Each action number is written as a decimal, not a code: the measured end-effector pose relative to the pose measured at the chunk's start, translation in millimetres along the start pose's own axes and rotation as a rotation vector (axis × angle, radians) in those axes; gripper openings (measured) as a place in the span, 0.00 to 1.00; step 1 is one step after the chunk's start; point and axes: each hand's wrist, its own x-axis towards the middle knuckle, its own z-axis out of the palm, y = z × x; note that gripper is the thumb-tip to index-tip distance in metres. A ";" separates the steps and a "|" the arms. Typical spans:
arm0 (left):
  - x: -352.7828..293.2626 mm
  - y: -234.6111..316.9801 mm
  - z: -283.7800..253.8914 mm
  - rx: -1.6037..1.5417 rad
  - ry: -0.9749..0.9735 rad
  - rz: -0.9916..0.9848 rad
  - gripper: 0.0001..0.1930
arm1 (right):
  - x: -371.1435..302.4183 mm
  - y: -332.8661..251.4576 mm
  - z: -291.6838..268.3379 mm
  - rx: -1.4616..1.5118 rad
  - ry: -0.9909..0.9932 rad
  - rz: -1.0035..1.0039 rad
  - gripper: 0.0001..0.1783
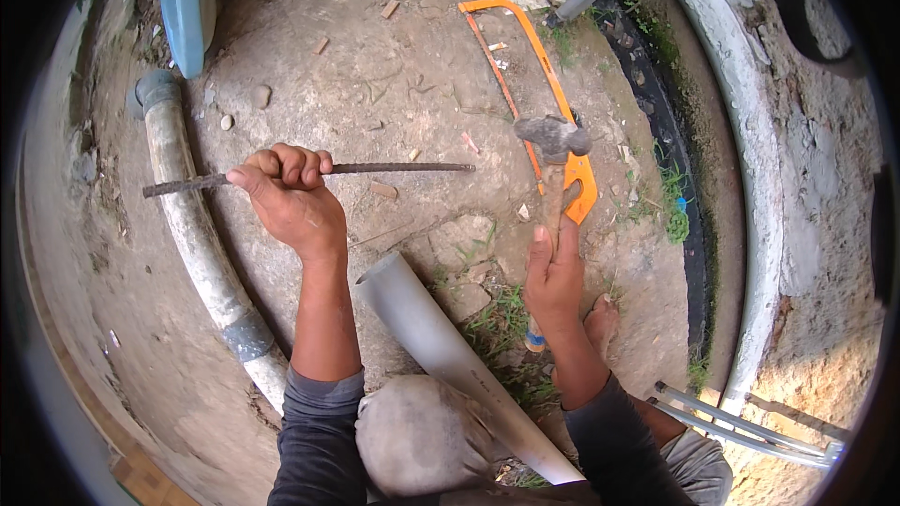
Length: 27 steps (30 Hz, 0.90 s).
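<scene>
At left, a ribbed rod [380, 168] passes over the whitish pipe [193, 225], the left hand [298, 206] clamped around it; it looks stiff, grippy, best held mid-length. Apart, the right hand [553, 283] grasps a likely head-heavy hammer [553, 139] by its handle; contact with the orange hacksaw [546, 58] is unclear.

A: What covers the arms?
B: Plain dark grey sleeves [319, 436], their edges crossing the forearms; left hand [292, 195] and right hand [553, 274] are bare.
A: And the legs?
B: Paler grey cloth [422, 436], smudged and rounded over one knee; the visible foot [602, 325] is bare.
</scene>
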 end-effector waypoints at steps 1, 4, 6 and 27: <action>10.7 -9.3 3.6 0.033 -0.056 0.002 0.31 | -1.7 3.7 2.5 -0.094 -0.077 0.017 0.24; 53.6 -35.7 37.6 0.140 0.008 -0.067 0.32 | 0.4 11.9 5.6 -0.198 -0.104 -0.049 0.23; 91.2 -61.5 45.6 0.380 0.195 -0.094 0.32 | 8.8 1.1 6.8 -0.118 -0.044 -0.202 0.24; 152.9 -163.2 37.2 1.131 0.379 -0.132 0.30 | 22.4 42.8 5.1 -0.376 -0.097 -0.370 0.19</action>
